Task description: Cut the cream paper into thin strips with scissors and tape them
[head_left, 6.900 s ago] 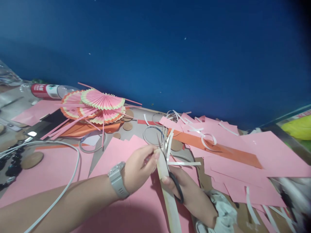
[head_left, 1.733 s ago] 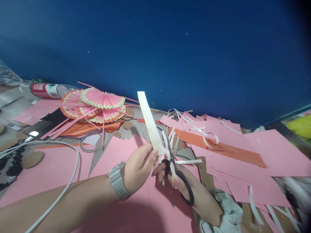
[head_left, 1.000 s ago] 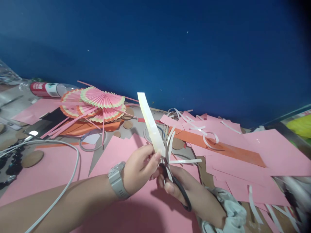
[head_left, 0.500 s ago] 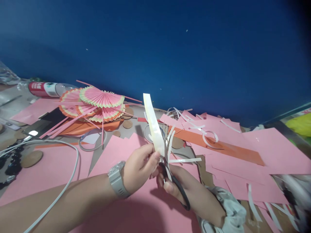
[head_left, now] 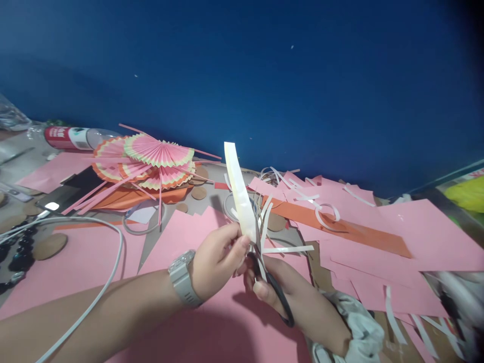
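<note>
My left hand point(head_left: 221, 257), with a grey watch point(head_left: 184, 277) on its wrist, pinches the lower end of a pale yellow-white paper strip point(head_left: 239, 189) that stands upright. Black-handled scissors point(head_left: 280, 297) are in my right hand point(head_left: 282, 282), its thumb and fingers in the loops. The blades lie along the strip's right edge, beside my left fingertips; how far they are parted I cannot tell. Thin white offcuts point(head_left: 266, 217) hang by the blades. Beneath both hands lies pink paper point(head_left: 212, 327).
Folded pink paper fans point(head_left: 161, 151) and a plastic bottle point(head_left: 68, 138) lie at the left, near a white cable point(head_left: 119, 252). Pink sheets point(head_left: 378, 262), an orange strip point(head_left: 340, 227) and loose white strips point(head_left: 393, 317) cover the right. A blue wall point(head_left: 242, 80) rises behind.
The paper strip's upper end has tilted very slightly to the right and up. My right thumb and the scissor handle have shifted slightly; both hands keep their hold.
</note>
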`<state>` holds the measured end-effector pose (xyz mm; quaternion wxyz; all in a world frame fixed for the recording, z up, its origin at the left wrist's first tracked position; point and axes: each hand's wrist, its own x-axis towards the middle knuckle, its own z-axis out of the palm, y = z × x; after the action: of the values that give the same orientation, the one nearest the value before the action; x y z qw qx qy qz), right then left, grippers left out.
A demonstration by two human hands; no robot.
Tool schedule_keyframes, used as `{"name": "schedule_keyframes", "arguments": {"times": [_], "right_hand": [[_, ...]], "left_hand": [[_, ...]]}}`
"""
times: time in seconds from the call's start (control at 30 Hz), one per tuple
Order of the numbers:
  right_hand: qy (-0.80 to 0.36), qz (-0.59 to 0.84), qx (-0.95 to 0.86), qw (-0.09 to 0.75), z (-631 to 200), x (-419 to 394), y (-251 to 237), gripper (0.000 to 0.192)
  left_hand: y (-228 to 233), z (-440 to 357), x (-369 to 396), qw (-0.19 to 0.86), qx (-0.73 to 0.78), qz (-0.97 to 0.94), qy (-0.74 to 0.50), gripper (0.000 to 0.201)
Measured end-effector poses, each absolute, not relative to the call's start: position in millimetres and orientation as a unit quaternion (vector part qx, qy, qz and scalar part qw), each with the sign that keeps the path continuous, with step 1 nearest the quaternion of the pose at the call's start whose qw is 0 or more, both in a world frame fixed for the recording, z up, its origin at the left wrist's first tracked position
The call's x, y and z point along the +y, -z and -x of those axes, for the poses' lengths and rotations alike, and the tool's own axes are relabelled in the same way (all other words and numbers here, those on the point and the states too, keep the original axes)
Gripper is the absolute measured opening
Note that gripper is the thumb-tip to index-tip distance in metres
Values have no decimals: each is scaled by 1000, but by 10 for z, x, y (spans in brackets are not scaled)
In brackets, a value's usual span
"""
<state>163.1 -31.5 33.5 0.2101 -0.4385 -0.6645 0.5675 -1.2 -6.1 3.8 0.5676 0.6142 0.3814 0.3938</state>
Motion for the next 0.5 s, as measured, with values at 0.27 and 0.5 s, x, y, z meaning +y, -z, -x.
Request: {"name": "schedule_keyframes", "arguments": {"times": [0.27, 0.5], "right_hand": [[-593, 423, -646, 228, -1616, -320, -325, 44], [-604, 416, -639, 231, -1630, -318, -312, 35]], "left_hand": [[-54, 20, -67, 563, 376, -624, -390, 30], [-74, 4, -60, 566, 373, -616, -401, 28]]}}
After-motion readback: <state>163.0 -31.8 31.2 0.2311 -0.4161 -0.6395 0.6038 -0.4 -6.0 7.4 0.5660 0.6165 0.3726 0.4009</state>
